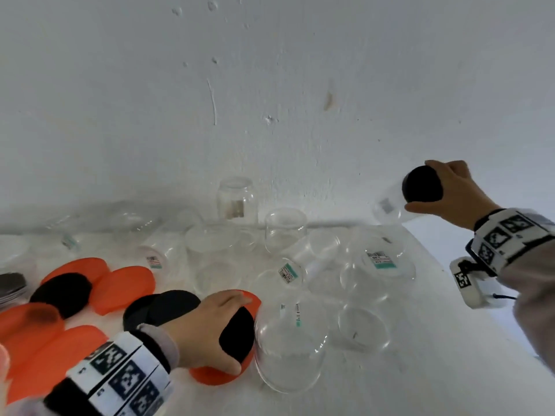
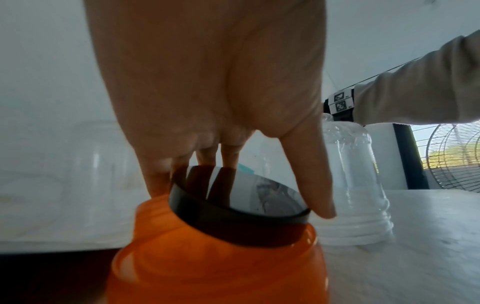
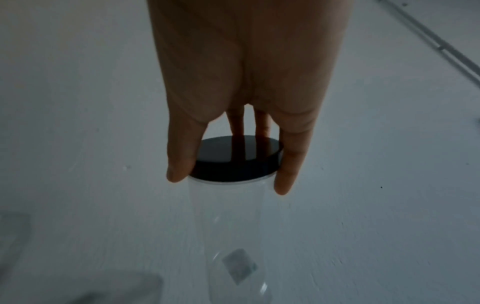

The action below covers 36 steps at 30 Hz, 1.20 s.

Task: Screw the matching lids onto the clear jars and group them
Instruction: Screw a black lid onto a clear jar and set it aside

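Setting: white table point(image 1: 420, 370) against a scuffed white wall point(image 1: 270, 85); clear jars point(image 1: 222, 253) crowd the middle, some upright, some mouth-down, most without lids; orange lids point(image 1: 123, 285) and black lids point(image 1: 61, 294) lie loose at the left.
Right hand: the right hand point(image 1: 450, 190) carries a capped jar point(image 1: 387, 205) above the far right of the table; its fingers point(image 3: 182, 160) curl round the rim of the black cap point(image 3: 233, 156); the jar hangs tilted, off the surface.
Left hand: the left hand point(image 1: 210, 325) reaches among the loose lids; its fingers point(image 2: 314, 185) pinch a black lid point(image 2: 233, 207) that rests on an orange lid point(image 2: 215, 267), just beside a mouth-down jar point(image 1: 289, 340).
Step in hand: likely two at once; setting aside a finished jar while picking the next lid.
Next move: set the capped jar down upright in a spot apart from the open ones; lift the black lid clear of the orange one; find a jar whose mouth fits it.
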{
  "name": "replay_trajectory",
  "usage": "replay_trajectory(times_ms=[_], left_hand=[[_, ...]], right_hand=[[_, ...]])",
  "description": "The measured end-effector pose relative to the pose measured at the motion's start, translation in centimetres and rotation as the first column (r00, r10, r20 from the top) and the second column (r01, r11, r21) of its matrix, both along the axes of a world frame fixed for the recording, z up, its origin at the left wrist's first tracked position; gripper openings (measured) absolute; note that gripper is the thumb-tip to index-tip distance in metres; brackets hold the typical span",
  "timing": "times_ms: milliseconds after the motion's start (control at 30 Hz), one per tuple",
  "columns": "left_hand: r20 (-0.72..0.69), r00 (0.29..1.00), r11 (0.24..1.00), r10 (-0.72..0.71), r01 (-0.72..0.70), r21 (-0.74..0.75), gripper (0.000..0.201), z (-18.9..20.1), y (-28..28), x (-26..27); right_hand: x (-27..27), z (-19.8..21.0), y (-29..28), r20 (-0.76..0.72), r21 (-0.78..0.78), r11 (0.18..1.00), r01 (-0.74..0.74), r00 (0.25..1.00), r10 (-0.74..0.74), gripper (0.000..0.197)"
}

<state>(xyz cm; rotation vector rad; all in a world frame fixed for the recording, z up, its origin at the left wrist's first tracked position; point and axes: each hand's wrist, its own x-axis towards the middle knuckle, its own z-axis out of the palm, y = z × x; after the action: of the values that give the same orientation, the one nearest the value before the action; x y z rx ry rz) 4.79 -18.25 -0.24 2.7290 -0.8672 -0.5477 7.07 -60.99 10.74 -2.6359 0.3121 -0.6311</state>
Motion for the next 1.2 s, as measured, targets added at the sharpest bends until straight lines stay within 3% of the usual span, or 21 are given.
replay_trajectory(times_ms=[100,267,467,700,933,1200], left_hand=[[0.0,1.0,0.998,0.02,-0.02,0.051,0.108,0.1,0.3,-0.2],[0.012,0.997,0.992,0.081,-0.082,0.097,0.106,0.4,0.5,-0.6],[0.018,0.991,0.989,0.133,-0.134,0.061,0.107,0.4,0.4,-0.9],[0.019,0.985,0.985,0.172,-0.172,-0.008,0.1,0.7,0.9,-0.9],[0.042,0.976,0.97,0.215,-0.209,-0.12,0.097,0.7,1.3,-0.9],[0.07,0.97,0.958,0.232,-0.215,-0.192,0.095,0.7,1.8,-1.4]], right_hand=[[2.1,-1.9,-0.7,-0.15,-0.062,0.998,-0.026,0.989,0.017,0.091],[4.5,-2.9,-1.5,-0.203,-0.052,0.999,-0.006,0.979,-0.005,0.08],[6.1,-2.8,-1.7,-0.263,-0.087,0.996,-0.024,0.965,0.0,0.065],[6.8,-2.0,-1.1,-0.391,-0.272,0.962,-0.013,0.915,-0.099,0.046],[6.8,-2.4,-0.4,-0.447,-0.278,0.96,-0.024,0.888,-0.107,0.065],[4.8,-1.2,0.9,-0.533,-0.311,0.948,-0.064,0.838,-0.118,0.067]])
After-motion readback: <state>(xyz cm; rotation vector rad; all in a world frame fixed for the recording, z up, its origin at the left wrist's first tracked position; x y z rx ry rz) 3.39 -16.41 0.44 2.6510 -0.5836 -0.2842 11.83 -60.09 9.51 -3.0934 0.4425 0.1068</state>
